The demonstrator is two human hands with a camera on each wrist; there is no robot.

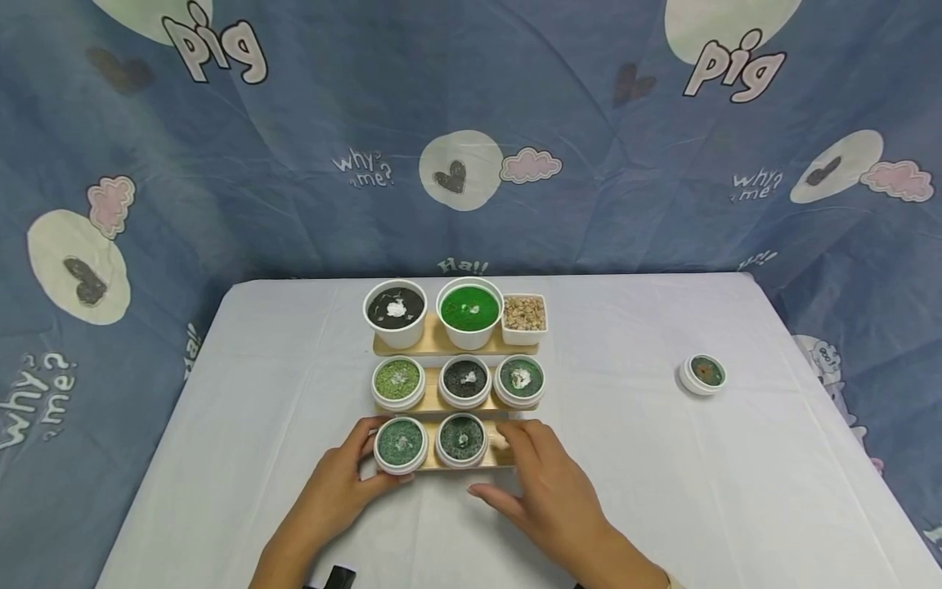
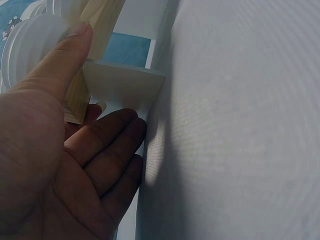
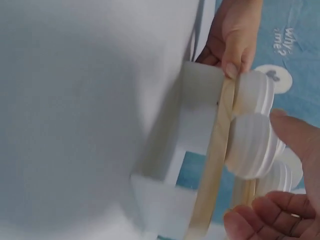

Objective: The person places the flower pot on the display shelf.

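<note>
A three-tier stand has wooden boards, the front board (image 1: 500, 446) lowest, on white supports (image 3: 202, 100). My left hand (image 1: 340, 488) grips the left end of the front board, thumb along its front edge (image 2: 75, 97), beside a white jar with a green, speckled top (image 1: 400, 442). A second jar with a darker green top (image 1: 461, 438) stands to its right. My right hand (image 1: 548, 487) is spread around the board's right part, thumb and fingers apart with nothing between them. In the right wrist view, its thumb (image 3: 295, 132) is close to the second jar's rim (image 3: 250, 145).
Three jars (image 1: 465, 382) stand on the middle board. Two white cups (image 1: 469, 314) and a small square dish of tan bits (image 1: 525, 318) stand on the back one. One more jar (image 1: 702, 375) sits apart at the right of the white-covered table (image 1: 736, 491). A blue printed cloth (image 1: 309, 147) hangs behind.
</note>
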